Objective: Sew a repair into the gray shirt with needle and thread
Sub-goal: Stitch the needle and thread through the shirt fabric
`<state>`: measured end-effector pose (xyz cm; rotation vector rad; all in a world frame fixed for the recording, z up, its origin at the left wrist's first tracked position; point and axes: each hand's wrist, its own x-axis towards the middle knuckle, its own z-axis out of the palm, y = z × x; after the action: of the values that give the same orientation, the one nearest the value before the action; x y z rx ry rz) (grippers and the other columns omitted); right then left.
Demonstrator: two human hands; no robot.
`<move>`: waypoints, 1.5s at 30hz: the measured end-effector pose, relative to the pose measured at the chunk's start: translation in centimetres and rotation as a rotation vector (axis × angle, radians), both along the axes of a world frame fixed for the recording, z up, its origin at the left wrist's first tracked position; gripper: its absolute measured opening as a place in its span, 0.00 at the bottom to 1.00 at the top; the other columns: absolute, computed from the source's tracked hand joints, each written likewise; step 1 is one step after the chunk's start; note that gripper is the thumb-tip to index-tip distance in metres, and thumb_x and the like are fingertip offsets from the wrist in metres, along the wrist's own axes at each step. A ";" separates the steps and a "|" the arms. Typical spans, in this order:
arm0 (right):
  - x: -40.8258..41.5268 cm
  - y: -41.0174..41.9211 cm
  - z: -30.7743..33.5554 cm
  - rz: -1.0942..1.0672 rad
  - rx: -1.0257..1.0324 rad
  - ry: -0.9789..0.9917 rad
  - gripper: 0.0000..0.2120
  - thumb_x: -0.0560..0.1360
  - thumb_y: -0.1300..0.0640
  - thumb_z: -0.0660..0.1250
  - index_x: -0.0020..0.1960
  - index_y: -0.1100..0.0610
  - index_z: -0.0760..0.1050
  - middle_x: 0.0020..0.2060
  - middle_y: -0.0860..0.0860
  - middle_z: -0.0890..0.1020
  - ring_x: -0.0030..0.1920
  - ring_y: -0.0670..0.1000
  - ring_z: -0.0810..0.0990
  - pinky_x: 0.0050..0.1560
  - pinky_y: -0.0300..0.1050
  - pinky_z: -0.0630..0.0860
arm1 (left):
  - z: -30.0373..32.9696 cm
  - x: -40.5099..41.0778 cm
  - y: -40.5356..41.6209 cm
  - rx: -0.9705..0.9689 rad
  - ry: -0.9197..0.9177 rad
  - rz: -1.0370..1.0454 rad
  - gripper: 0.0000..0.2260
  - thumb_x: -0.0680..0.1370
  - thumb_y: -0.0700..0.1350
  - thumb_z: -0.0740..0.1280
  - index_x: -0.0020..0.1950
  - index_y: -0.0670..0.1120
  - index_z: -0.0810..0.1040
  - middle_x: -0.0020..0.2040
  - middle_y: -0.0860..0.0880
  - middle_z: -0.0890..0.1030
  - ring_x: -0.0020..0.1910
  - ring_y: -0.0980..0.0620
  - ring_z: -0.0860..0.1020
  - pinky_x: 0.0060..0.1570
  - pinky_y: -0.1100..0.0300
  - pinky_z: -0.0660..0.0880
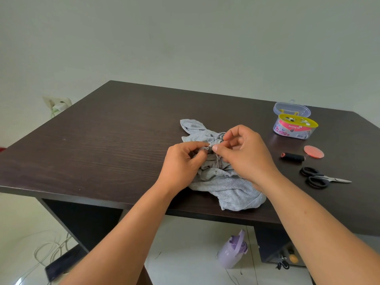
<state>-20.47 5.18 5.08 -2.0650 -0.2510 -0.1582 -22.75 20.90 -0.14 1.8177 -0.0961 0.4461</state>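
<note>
1. As I look down from the head camera, the gray shirt [224, 182] lies bunched on the dark worktop [102, 140], at its near edge and right of the middle, with one corner hanging a little over the edge.
2. My left hand [183, 163] sits on the left side of the bunch, its fingers [197, 145] curled and pinching a raised fold of the shirt between thumb and forefinger.
3. My right hand [244, 153] sits just right of it, fingers curled, thumb and forefinger pinched on the same fold; the two pinches almost touch.
4. I cannot make out a needle or a thread between the fingers; they are too small to tell.
5. At the far right of the worktop stands a clear sewing kit box [295, 128] with a yellow tray on top, and its clear lid [292, 109] lies just behind it.
6. Nearer than the box lies a pink disc [314, 151], and just left of it a black thread spool [293, 157] lies on its side.
7. Nearer still, black-handled scissors [320, 177] lie flat, blades pointing right, well apart from the shirt.
8. Under the worktop, on the floor, stands a lilac bottle [233, 250], and white cables [49, 251] lie on the floor at the left.
</note>
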 end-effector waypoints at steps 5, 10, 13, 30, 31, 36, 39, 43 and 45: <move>0.3 0.0 1.3 -0.031 -0.130 -0.097 0.03 0.75 0.51 0.71 0.44 0.48 0.83 0.37 0.43 0.81 0.33 0.37 0.75 0.31 0.28 0.67 | -0.1 0.0 -0.1 -0.005 -0.010 0.009 0.11 0.80 0.39 0.69 0.48 0.56 0.84 0.27 0.58 0.79 0.27 0.62 0.72 0.31 0.69 0.71; 0.4 0.9 2.2 0.054 -0.251 -0.017 0.07 0.76 0.49 0.70 0.43 0.49 0.85 0.39 0.45 0.85 0.42 0.44 0.81 0.41 0.38 0.74 | 0.3 -0.4 -0.2 0.046 -0.078 -0.047 0.18 0.81 0.37 0.67 0.46 0.62 0.82 0.27 0.57 0.75 0.25 0.60 0.68 0.28 0.68 0.67; 0.7 1.3 2.4 0.068 -0.284 0.019 0.08 0.76 0.49 0.70 0.41 0.50 0.85 0.39 0.47 0.86 0.43 0.48 0.83 0.44 0.43 0.78 | 0.2 -0.3 -0.1 0.075 -0.103 -0.067 0.18 0.80 0.36 0.66 0.48 0.61 0.84 0.28 0.53 0.74 0.26 0.60 0.67 0.29 0.67 0.66; 1.7 2.1 4.2 0.115 0.264 0.054 0.07 0.83 0.57 0.61 0.47 0.54 0.75 0.35 0.49 0.84 0.36 0.50 0.85 0.39 0.39 0.78 | 0.1 -0.2 -0.1 0.081 -0.048 -0.019 0.17 0.80 0.39 0.67 0.46 0.63 0.83 0.30 0.51 0.81 0.26 0.61 0.73 0.30 0.64 0.72; 1.8 2.0 4.3 0.105 0.251 0.039 0.07 0.83 0.57 0.61 0.47 0.54 0.74 0.33 0.48 0.82 0.32 0.48 0.83 0.40 0.43 0.79 | 0.2 -0.2 -0.1 0.070 -0.049 -0.011 0.19 0.80 0.39 0.67 0.45 0.65 0.81 0.33 0.48 0.82 0.27 0.60 0.73 0.31 0.62 0.74; 1.8 0.8 5.5 -0.004 -0.219 -0.156 0.04 0.77 0.50 0.67 0.44 0.49 0.76 0.28 0.43 0.73 0.29 0.41 0.70 0.33 0.41 0.67 | 0.5 -0.4 -0.2 0.059 -0.042 0.007 0.20 0.81 0.39 0.67 0.43 0.67 0.80 0.33 0.49 0.83 0.28 0.59 0.74 0.32 0.58 0.76; 0.9 -0.1 7.0 0.065 -0.586 -0.117 0.04 0.74 0.49 0.71 0.45 0.49 0.79 0.29 0.44 0.73 0.29 0.42 0.71 0.29 0.38 0.63 | 0.4 -0.2 -0.2 0.056 -0.041 0.019 0.19 0.81 0.40 0.68 0.44 0.67 0.80 0.33 0.50 0.84 0.29 0.59 0.75 0.33 0.59 0.76; 0.1 -0.5 7.9 0.172 -0.931 0.144 0.08 0.72 0.44 0.74 0.42 0.49 0.84 0.38 0.46 0.83 0.41 0.47 0.80 0.37 0.40 0.74 | 0.3 -0.2 -0.1 0.046 -0.019 0.013 0.15 0.81 0.40 0.67 0.46 0.62 0.82 0.29 0.52 0.80 0.26 0.61 0.72 0.29 0.65 0.72; 0.1 -1.0 7.9 0.219 -0.899 0.250 0.10 0.70 0.44 0.76 0.41 0.50 0.84 0.43 0.48 0.85 0.48 0.49 0.82 0.48 0.45 0.77 | 0.4 -0.3 -0.1 0.033 -0.010 0.008 0.15 0.81 0.40 0.67 0.45 0.61 0.82 0.30 0.50 0.81 0.26 0.61 0.72 0.28 0.66 0.71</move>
<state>-20.33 4.22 12.95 -2.8837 -0.4438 0.4229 -23.01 20.78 0.28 1.8491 -0.1038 0.4614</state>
